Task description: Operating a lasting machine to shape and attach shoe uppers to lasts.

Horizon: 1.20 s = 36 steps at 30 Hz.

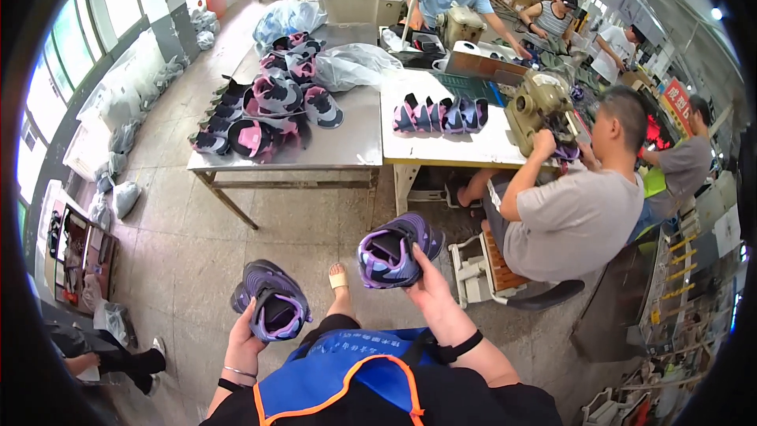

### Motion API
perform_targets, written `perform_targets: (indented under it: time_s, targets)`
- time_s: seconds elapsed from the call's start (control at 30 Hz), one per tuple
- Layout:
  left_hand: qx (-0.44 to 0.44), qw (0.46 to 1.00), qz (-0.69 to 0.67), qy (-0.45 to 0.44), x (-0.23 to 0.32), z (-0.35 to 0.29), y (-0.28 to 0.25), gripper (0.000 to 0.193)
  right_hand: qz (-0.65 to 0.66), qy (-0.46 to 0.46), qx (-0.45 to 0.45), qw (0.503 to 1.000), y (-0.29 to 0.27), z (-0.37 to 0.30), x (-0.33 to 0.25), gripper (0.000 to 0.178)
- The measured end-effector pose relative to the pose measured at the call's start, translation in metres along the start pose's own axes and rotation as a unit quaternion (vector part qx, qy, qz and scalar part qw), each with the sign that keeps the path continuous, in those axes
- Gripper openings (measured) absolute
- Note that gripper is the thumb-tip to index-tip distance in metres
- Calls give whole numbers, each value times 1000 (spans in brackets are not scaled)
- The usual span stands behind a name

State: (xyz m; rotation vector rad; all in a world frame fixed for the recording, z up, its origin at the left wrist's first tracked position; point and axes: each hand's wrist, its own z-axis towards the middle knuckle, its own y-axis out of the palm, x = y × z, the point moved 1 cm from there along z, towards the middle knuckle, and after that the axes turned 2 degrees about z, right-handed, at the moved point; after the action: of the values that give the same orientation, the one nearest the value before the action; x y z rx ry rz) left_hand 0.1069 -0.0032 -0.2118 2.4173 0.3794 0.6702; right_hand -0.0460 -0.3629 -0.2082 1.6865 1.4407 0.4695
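Note:
My left hand is closed on the side of a black-and-purple shoe upper, its collar opening turned toward me. Part of another dark piece shows behind it. Higher and to the right, my right hand grips a second purple-and-black shoe upper by its edge, thumb near the collar. Behind that one, more purple material sticks out, and I cannot tell whether it is a separate upper. Both are held in the air, apart from each other, in front of the tables.
A metal table ahead bears several pink-and-grey shoe uppers and clear plastic bags. Beside it, a white table holds a row of uppers and a sewing machine. A seated person works there; others are farther back.

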Motion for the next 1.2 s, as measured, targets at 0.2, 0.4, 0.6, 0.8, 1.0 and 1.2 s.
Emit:
perform_targets:
  time_s: [0.2,0.4,0.6,0.8,1.0,1.2]
  targets:
    - [-76,995,64,-10,91,138,102,29,46,-54,11,997,53,98,-72,40]
    - [-104,979,172,-39,138,208,198,34,51,-174,69,981,102,143,-151,49]
    - [-75,977,188,-63,156,260,238,30,119,-242,140,953,122,175,-233,48]
    - [-41,987,157,5,194,285,247,32,66,-310,137,938,149,257,-347,49]
    - [-3,990,122,73,194,291,315,34,117,-297,250,914,117,342,-444,41]
    - [16,983,173,61,186,341,388,33,263,-298,267,878,62,389,-495,40]
